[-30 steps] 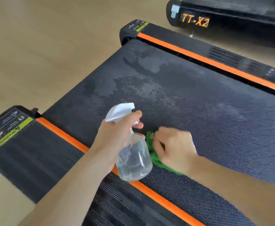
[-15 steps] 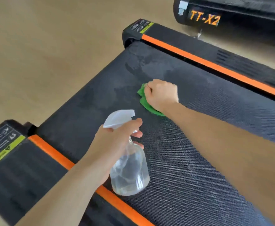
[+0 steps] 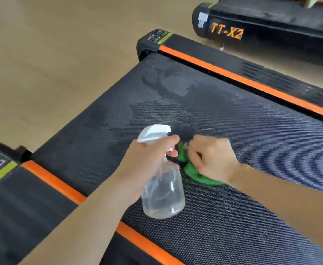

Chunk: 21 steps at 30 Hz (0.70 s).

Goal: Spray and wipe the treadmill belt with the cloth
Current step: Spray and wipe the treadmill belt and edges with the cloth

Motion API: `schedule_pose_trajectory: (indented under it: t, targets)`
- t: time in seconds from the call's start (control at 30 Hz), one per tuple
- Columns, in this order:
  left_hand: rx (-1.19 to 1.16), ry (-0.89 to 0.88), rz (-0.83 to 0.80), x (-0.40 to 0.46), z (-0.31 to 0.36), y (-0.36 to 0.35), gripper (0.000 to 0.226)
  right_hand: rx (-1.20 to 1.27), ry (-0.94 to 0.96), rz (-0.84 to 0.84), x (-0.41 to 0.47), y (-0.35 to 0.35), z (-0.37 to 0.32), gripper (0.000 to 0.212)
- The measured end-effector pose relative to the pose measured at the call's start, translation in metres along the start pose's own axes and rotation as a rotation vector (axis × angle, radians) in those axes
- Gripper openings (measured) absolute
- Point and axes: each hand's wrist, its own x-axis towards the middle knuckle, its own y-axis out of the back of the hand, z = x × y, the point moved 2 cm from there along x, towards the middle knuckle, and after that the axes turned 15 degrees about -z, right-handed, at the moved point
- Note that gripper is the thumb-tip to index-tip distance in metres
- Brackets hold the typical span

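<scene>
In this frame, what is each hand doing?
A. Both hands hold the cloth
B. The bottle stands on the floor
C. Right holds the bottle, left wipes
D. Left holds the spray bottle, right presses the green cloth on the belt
D: the left hand grips the clear spray bottle, while the right hand holds the green cloth on the treadmill belt.

- cloth (image 3: 195,174) on treadmill belt (image 3: 252,146), under right hand (image 3: 212,158)
- spray bottle (image 3: 161,190) at cloth's 9 o'clock, held above the belt by left hand (image 3: 147,167)
- second treadmill (image 3: 271,29) at 1 o'clock
</scene>
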Motion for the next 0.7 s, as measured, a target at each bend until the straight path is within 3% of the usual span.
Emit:
schedule_pose_trajectory:
  t: [0.1,0.2,0.3,0.43,0.53,0.6,0.7]
  targets:
    - [-0.024,-0.011,0.026,-0.001,0.001,0.007,0.02,-0.044,-0.453,0.05,0.076,0.008,0.053,0.034]
    - [-0.028,-0.028,0.057,-0.008,0.0,0.019,0.02,-0.027,-0.608,-0.031,0.094,0.01,0.046,0.036]
    - [-0.045,-0.05,0.083,-0.02,0.001,0.035,0.02,0.014,-0.477,0.008,0.049,0.005,-0.017,0.032]
    - [-0.065,-0.064,0.149,-0.033,-0.011,0.055,0.021,0.166,-0.033,-0.015,-0.034,-0.012,-0.122,0.028]
    - [-0.075,-0.027,0.188,-0.037,-0.02,0.072,0.021,0.108,0.218,-0.048,-0.033,-0.013,-0.119,0.028]
    - [-0.097,-0.005,0.202,-0.039,-0.027,0.084,0.023,0.022,0.179,-0.006,0.005,-0.011,-0.088,0.03]
    - [-0.119,0.021,0.225,-0.042,-0.039,0.103,0.033,-0.015,-0.174,0.051,0.093,-0.01,-0.035,0.036]
